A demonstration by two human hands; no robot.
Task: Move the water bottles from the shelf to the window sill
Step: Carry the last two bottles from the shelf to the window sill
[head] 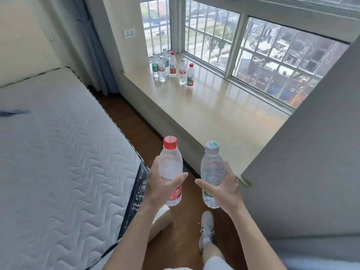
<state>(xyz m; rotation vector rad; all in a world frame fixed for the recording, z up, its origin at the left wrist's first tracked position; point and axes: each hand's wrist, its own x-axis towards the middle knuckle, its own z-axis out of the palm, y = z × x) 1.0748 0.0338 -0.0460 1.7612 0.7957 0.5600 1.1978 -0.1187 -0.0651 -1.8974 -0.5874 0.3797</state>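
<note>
My left hand (161,187) grips a clear water bottle with a red cap and red label (171,164), held upright over the wooden floor. My right hand (224,187) grips a second clear bottle with a white-and-green cap and green label (212,168), also upright. Both are close in front of me, short of the beige window sill (214,114). Several water bottles (172,68) stand in a cluster at the sill's far left end, some red-capped, some with green labels. The shelf is out of view.
A bare quilted mattress (58,152) fills the left. A narrow strip of brown floor (171,238) runs between it and the sill. A grey wall or panel (311,162) rises on the right. My shoe (206,228) is on the floor. Barred windows (253,55) back the sill.
</note>
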